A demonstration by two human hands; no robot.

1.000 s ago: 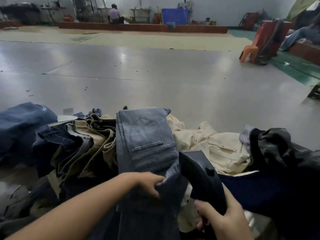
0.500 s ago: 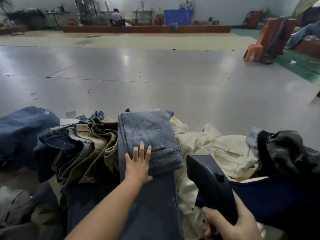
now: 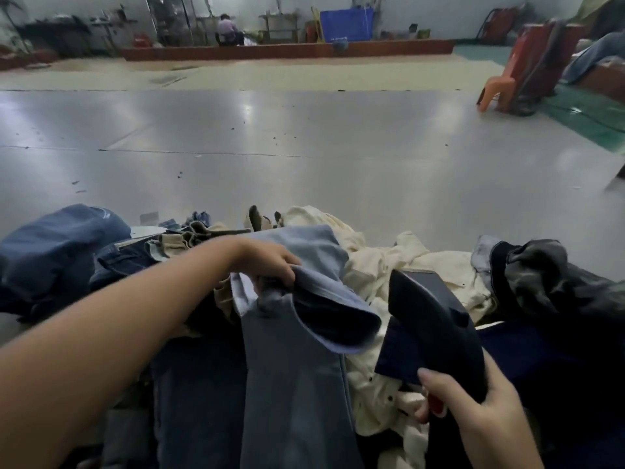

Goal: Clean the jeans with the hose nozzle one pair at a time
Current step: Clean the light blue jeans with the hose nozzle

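A light blue pair of jeans lies in front of me on a heap of clothes. Its top end is folded back toward me, with the dark inside showing. My left hand grips that folded top edge, fingers curled over the cloth. The dark hose nozzle, shaped like a handheld gun, points away and up to the right of the jeans. My right hand holds its handle, with a red trigger under my fingers. The hose itself is hidden.
Cream garments lie right of the jeans, khaki and dark blue pairs to the left, black clothing at far right. Beyond is bare grey floor, an orange chair, and a seated person far back.
My left hand went from pressing flat on the back pocket to gripping the jeans' top and folding it back toward me. The nozzle has stayed at the right.
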